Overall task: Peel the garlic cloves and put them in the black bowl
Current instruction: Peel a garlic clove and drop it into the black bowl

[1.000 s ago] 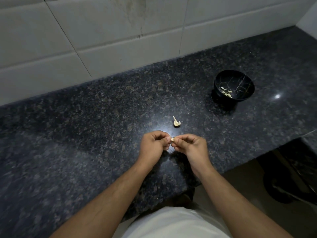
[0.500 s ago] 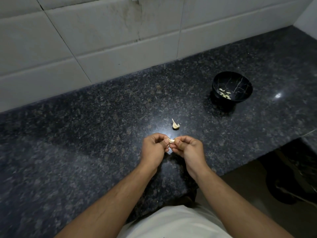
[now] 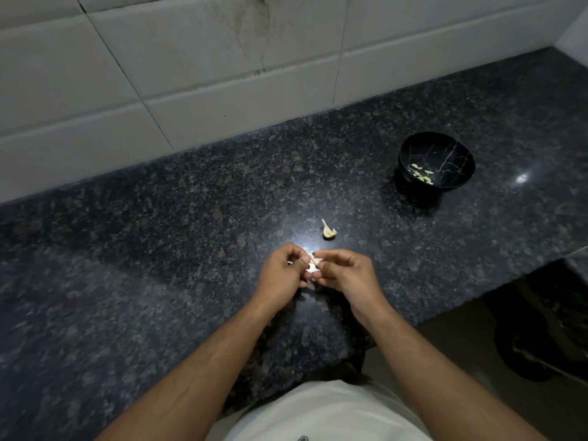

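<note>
My left hand (image 3: 284, 275) and my right hand (image 3: 346, 275) meet over the dark granite counter (image 3: 159, 249), both pinching one small garlic clove (image 3: 312, 261) with pale skin showing between the fingertips. A second garlic piece (image 3: 327, 231) with papery skin lies on the counter just beyond the hands. The black bowl (image 3: 445, 154) with gold veins stands at the far right, with several peeled cloves (image 3: 422, 173) in its bottom.
A white tiled wall (image 3: 222, 74) rises behind the counter. The counter's front edge steps back at the right, where the floor and a dark object (image 3: 541, 338) lie below. My white shirt (image 3: 318, 415) shows at the bottom.
The hands have stayed together on the clove, fingers shifting slightly and more pale skin showing between them. The camera view has drifted a little.
</note>
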